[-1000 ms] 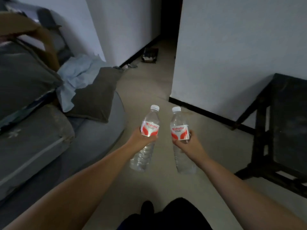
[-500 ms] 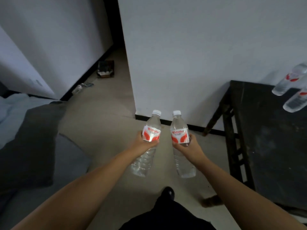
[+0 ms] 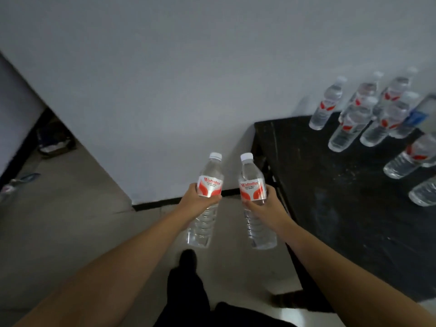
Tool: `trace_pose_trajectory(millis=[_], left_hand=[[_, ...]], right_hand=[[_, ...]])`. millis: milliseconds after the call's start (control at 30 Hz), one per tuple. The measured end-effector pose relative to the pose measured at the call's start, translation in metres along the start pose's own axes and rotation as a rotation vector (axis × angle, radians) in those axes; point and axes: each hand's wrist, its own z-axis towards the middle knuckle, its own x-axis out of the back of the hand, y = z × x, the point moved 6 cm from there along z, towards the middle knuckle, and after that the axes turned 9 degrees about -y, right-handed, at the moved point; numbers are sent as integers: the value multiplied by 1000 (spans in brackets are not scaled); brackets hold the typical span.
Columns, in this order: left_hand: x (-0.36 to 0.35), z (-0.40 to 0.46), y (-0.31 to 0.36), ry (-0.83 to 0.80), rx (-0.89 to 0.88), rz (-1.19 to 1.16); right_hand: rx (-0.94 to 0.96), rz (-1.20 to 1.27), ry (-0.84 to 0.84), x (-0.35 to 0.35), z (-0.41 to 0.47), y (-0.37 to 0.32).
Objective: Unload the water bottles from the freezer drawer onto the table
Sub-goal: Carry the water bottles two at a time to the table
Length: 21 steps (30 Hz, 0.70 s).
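I am holding a water bottle in each hand out in front of me, above the pale floor (image 3: 70, 232). My left hand (image 3: 197, 202) is wrapping its fingers around the left bottle (image 3: 207, 199) at the lower edge of its red and white label; my right hand (image 3: 264, 206) is gripping the right bottle (image 3: 253, 197) the same way. Both bottles are standing nearly upright, white caps pointing up and away from me toward the white wall (image 3: 188, 79), bases toward my legs, with a narrow gap between them. The black table (image 3: 330, 197) is lying just to my right, its near left edge running past my right wrist. Its near half is bare, while a cluster of standing bottles (image 3: 368, 114) is crowding the far right corner by the wall. Open floor is stretching to my left.
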Motion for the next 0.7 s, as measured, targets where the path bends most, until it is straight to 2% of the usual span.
trace_pose_trajectory(millis=[233,467,700], left_hand=[[-35,111,63,-201,-63,106],[-55,227,164,-433,-117,273],[-121,273,221,-618,-185,452]], right_hand=[[-105,94,173,52,61,10],[-133,214,409,113,126,-22],[-163,350,707,159,127,-14]])
